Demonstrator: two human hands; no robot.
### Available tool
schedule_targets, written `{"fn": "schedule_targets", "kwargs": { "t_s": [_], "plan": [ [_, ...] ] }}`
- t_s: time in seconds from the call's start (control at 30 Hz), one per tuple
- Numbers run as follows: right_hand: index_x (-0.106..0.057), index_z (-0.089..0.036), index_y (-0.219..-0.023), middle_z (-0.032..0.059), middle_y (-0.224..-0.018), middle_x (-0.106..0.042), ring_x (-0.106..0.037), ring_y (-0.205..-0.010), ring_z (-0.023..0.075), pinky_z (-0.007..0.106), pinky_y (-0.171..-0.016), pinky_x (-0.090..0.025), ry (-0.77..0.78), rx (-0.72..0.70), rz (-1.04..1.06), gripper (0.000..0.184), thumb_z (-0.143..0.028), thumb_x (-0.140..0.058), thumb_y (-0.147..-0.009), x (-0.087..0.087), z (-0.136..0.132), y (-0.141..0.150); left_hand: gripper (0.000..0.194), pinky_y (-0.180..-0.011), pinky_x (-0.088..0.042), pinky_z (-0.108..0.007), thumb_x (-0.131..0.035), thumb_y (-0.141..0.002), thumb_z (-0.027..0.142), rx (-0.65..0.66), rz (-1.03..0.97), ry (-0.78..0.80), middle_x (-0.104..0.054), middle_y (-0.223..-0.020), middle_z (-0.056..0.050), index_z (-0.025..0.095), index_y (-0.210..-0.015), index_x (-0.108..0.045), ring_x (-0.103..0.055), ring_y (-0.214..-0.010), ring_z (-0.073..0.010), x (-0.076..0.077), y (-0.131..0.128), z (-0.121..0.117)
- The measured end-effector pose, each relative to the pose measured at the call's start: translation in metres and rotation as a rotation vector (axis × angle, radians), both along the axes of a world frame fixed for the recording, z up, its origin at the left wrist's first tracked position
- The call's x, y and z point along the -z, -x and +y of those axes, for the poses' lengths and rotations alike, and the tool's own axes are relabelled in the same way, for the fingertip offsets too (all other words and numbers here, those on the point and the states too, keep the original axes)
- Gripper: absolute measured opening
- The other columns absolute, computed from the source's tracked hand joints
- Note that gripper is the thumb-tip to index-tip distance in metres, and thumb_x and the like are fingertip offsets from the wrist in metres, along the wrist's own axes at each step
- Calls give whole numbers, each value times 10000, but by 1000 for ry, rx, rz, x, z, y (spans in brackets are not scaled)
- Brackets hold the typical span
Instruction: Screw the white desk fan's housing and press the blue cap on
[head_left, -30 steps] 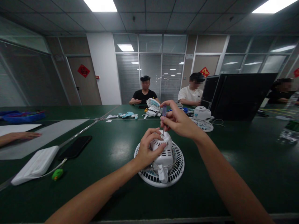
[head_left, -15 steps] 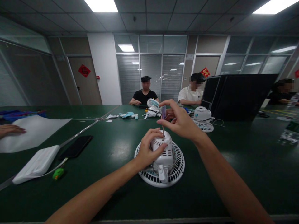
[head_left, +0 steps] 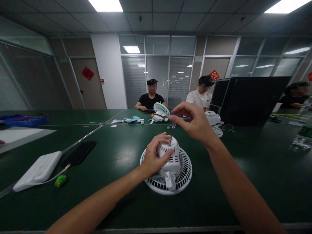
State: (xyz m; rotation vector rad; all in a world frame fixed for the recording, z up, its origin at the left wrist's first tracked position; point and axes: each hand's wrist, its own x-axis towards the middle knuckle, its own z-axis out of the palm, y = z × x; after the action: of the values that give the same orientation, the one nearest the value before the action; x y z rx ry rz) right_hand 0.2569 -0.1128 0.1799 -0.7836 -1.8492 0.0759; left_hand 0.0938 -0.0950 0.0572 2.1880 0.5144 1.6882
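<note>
right hand (head_left: 190,120) pinches the screwdriver (head_left: 173,124), leaning, tip at the top of the white fan housing (head_left: 174,162); left hand (head_left: 154,154) clasps it, grille (head_left: 187,169) down on the tabletop (head_left: 117,198). that tilt could make the tip slip, scratching plastic or jabbing the left hand!

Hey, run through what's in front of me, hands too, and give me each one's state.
Near fan: grille down on the green table
Screwdriver: tilted slightly, tip down at the near fan's top
Left hand: gripping the near fan's top
Right hand: closed on the screwdriver's handle
Far middle fan: grille tilted
Phone: lying flat, dark face up
Left door: closed
Ceiling lights: on
</note>
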Motion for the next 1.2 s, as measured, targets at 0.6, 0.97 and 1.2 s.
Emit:
{"fn": "schedule_targets", "kwargs": {
  "t_s": [0.6,0.97,1.2],
  "plan": [
    [-711,-188,-1031,44,-889,-697,-656,-728,132,206,-531,-507,-1,-112,22,233,-309,-563,-898,5,2,5,125,-1053,-418,-466,-703,-805,261,96,-115,233,-682,-894,-64,176,-713,-692,-631,-1040,-231,-10,-4,6],
    [-634,-177,-902,19,-807,-653,-648,-684,128,195,-488,-467,-24,-73,48,166,-337,-606,-867,4,3,7,102,-1045,-424,-458,-674,-819,235,77,-109,227,-680,-931,-76,183,-743,-718,-618,-1083,-235,-11,-4,1],
    [-604,-185,-965,23,-809,-665,-665,-743,145,228,-572,-516,22,-152,72,145,-304,-573,-887,8,4,7,115,-1037,-431,-461,-672,-827,243,60,-96,214,-685,-933,-73,185,-737,-712,-621,-1077,-237,-11,-4,1]
  ]
}}
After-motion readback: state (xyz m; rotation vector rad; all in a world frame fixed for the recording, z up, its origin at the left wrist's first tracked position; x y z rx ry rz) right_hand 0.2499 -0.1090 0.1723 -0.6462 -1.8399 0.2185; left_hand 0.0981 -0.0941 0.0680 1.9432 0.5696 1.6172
